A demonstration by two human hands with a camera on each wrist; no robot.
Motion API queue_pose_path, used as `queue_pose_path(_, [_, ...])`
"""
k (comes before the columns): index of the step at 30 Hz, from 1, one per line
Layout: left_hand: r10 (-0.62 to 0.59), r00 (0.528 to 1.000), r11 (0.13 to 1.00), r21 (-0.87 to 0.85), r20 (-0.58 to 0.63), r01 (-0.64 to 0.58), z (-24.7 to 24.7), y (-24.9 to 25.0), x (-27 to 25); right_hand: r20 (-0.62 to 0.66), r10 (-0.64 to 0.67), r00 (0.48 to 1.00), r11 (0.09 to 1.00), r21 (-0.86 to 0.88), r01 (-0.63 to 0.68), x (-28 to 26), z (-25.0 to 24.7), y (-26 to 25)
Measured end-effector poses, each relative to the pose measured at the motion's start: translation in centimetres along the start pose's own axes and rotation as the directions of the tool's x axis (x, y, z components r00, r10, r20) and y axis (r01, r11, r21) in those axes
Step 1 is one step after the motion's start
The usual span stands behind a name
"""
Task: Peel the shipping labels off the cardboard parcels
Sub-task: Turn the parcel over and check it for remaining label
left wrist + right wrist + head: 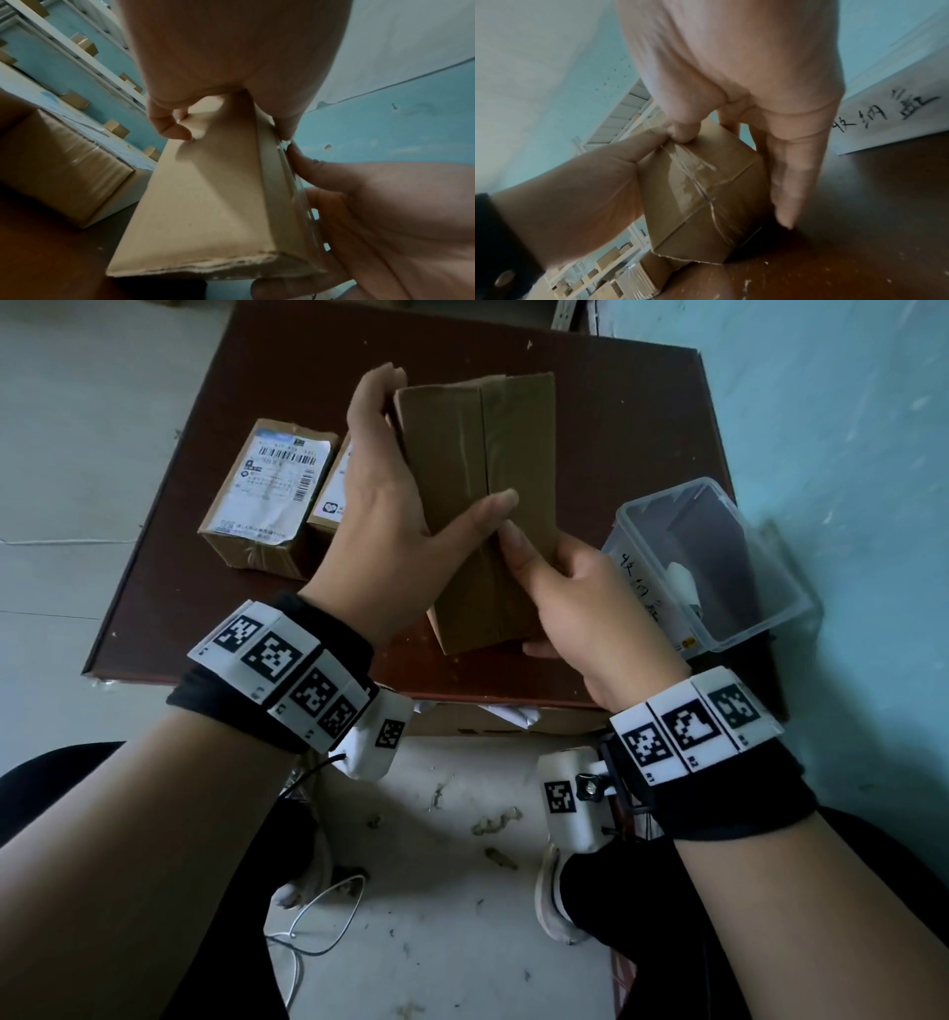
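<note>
A brown taped cardboard parcel (488,505) is held tilted above the dark brown table (642,418) by both hands. My left hand (390,469) grips its left side, thumb across the taped face, fingers curled on the far side (174,125). My right hand (570,593) grips the near right part, thumb on the tape seam (682,132), fingers under it. No label shows on the faces in view. Two more parcels lie to the left: one (267,495) with a white shipping label (282,480) on top, another (334,490) partly hidden behind my left hand.
A clear plastic box (719,567) with handwriting on its side stands at the table's right edge, beside the turquoise wall (847,428). Paper scraps and a white cable (318,916) lie on the floor below. Shelves with small boxes (85,44) show in the left wrist view.
</note>
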State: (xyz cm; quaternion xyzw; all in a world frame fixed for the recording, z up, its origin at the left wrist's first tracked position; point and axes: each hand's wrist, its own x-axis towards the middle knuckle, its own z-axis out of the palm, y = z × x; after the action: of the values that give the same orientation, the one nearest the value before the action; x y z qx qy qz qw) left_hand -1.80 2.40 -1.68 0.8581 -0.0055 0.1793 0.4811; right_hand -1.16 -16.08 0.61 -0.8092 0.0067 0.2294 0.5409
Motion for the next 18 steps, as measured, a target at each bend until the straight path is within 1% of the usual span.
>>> queue_pose_path(2, [0.000,1.000,1.000,0.005,0.011,0.000,0.0,-0.1,0.2,0.022,0.005,1.000,0.998,0.055,-0.006,0.0,-0.2,-0.3])
queue_pose_path(5, [0.022,1.000,0.999,-0.041,0.021,-0.022,0.0,0.2,0.4,0.069,0.076,0.995,0.991,0.101,-0.083,0.4,-0.2,-0.5])
queue_pose_path(7, [0.040,0.999,0.998,-0.051,0.017,-0.039,0.1,0.3,0.2,0.070,0.060,0.996,0.994,0.083,-0.066,0.7,-0.3,-0.4])
queue_pose_path(9, [0.055,0.998,0.996,-0.076,0.019,-0.054,0.4,0.3,0.0,0.059,0.035,0.998,0.994,0.105,-0.041,0.9,-0.4,-0.3])
queue_pose_path(10, [0.051,0.998,0.994,-0.102,0.026,-0.048,0.6,0.3,-0.1,0.051,0.034,0.998,0.991,0.124,-0.040,0.8,-0.4,-0.2])
queue_pose_path(12, [0.002,0.998,0.985,-0.172,0.058,0.008,0.8,0.4,-0.2,0.046,0.018,0.999,0.987,0.161,-0.025,0.8,-0.6,0.0])
queue_pose_path(14, [-0.051,0.995,0.970,-0.233,0.086,0.070,0.9,0.5,-0.3,0.061,-0.008,0.998,0.983,0.185,-0.003,0.8,-0.9,0.2])
queue_pose_path(15, [-0.060,0.994,0.963,-0.256,0.095,0.083,0.9,0.7,-0.4,0.075,-0.012,0.997,0.981,0.196,-0.002,0.8,-0.9,0.2])
queue_pose_path(17, [-0.058,0.995,0.952,-0.296,0.083,0.081,1.0,0.6,-0.3,0.094,-0.016,0.995,0.976,0.218,-0.005,0.8,-1.0,0.2])
queue_pose_path(18, [-0.082,0.994,0.947,-0.307,0.067,0.099,1.0,0.6,-0.3,0.095,-0.012,0.995,0.975,0.222,-0.009,0.8,-1.1,0.2])
